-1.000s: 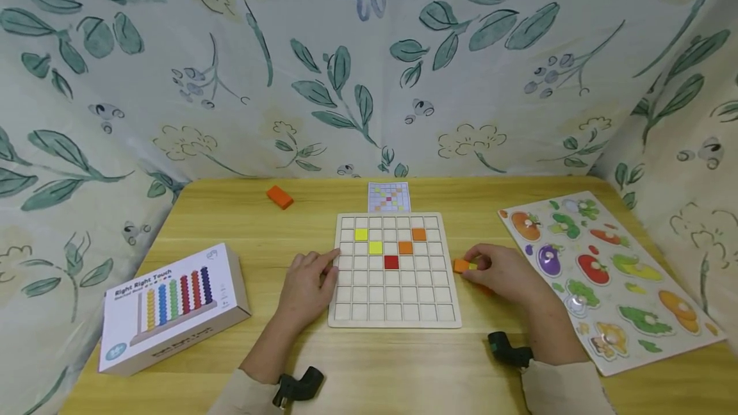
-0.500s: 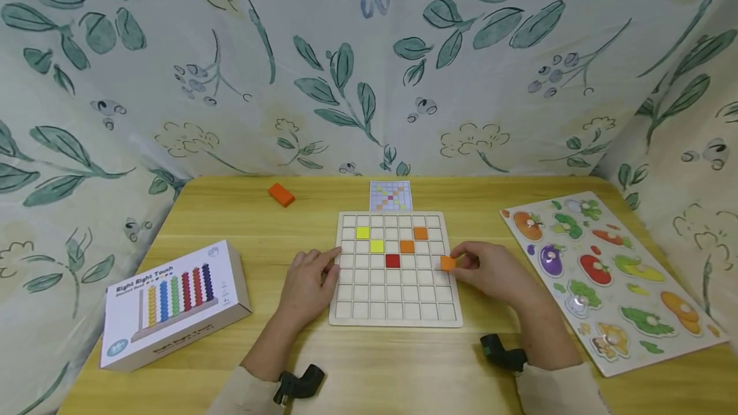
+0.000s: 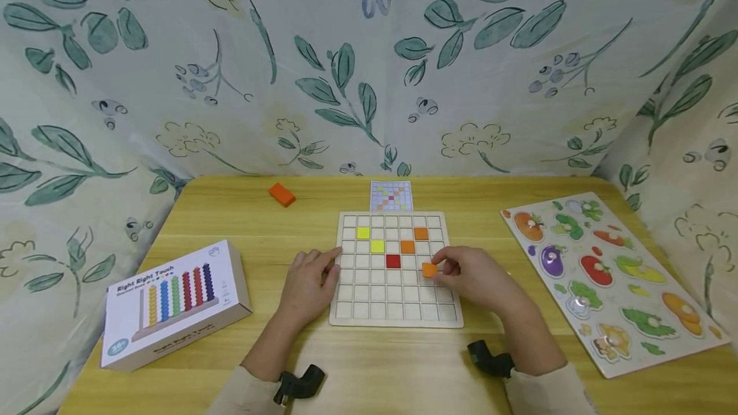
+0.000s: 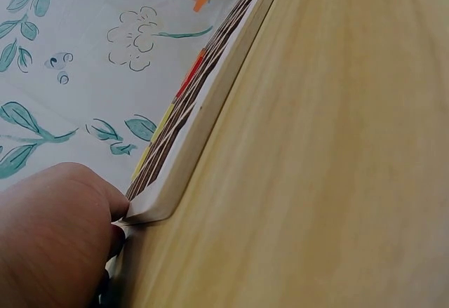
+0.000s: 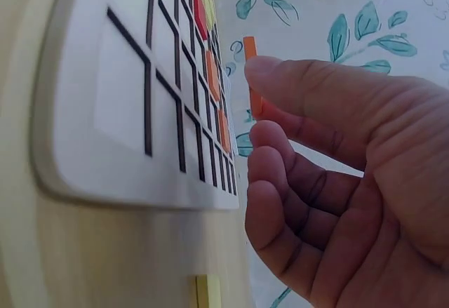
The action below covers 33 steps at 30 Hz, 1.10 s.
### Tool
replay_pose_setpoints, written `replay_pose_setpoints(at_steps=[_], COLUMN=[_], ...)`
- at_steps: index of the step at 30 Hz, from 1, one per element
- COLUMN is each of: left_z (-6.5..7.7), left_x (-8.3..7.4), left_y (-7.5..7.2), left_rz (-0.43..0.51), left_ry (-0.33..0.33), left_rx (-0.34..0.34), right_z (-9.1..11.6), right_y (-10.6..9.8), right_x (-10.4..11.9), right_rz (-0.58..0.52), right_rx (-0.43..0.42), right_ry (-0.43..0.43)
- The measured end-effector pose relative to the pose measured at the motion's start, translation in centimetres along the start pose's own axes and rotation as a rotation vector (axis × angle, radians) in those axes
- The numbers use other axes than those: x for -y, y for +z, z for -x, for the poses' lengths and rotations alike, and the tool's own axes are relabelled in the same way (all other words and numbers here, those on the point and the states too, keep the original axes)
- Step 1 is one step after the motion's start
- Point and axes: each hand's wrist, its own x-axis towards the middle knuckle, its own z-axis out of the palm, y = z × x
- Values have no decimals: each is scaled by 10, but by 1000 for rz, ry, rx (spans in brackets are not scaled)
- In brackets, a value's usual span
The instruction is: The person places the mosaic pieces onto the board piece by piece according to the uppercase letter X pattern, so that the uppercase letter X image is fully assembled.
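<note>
A wooden grid board (image 3: 395, 319) lies flat on the table, with two yellow tiles (image 3: 362, 233), one red tile (image 3: 393, 262) and two orange tiles (image 3: 421, 234) set in its squares. My right hand (image 3: 475, 280) pinches another orange tile (image 3: 429, 270) between thumb and forefinger, over the board's right part. In the right wrist view that tile (image 5: 251, 76) stands edge-on, apart from the grid, while the other fingers curl loosely. At the left edge of the board rests my left hand (image 3: 308, 284), its forefinger stretched out to touch the rim.
Behind the board lies a small pattern card (image 3: 391, 195). An orange block (image 3: 282, 195) is at the back left, a bead-toy box (image 3: 173, 306) at the left, a vegetable puzzle board (image 3: 611, 280) at the right. Yellow pieces (image 5: 208, 292) lie beside the grid board.
My right hand has moved left from beside the board to over it, carrying the orange tile. A yellow piece seen at the fingertips earlier no longer shows there. My left hand has stayed put.
</note>
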Motion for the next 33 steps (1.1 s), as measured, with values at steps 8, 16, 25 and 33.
replay_pose_setpoints(at_steps=[8, 16, 25, 33], left_z=[0, 0, -1, -1], left_x=[-1, -2, -1, -1], left_y=[0, -1, -2, -1], left_rz=[3, 1, 0, -4], left_ry=[-27, -31, -32, -25], left_rx=[25, 29, 33, 21], right_z=[-2, -5, -10, -17], right_y=[9, 22, 38, 50], right_x=[16, 28, 43, 53], right_rz=[12, 22, 29, 59], right_rx=[7, 18, 32, -2], right_ry=[-28, -74, -145, -202])
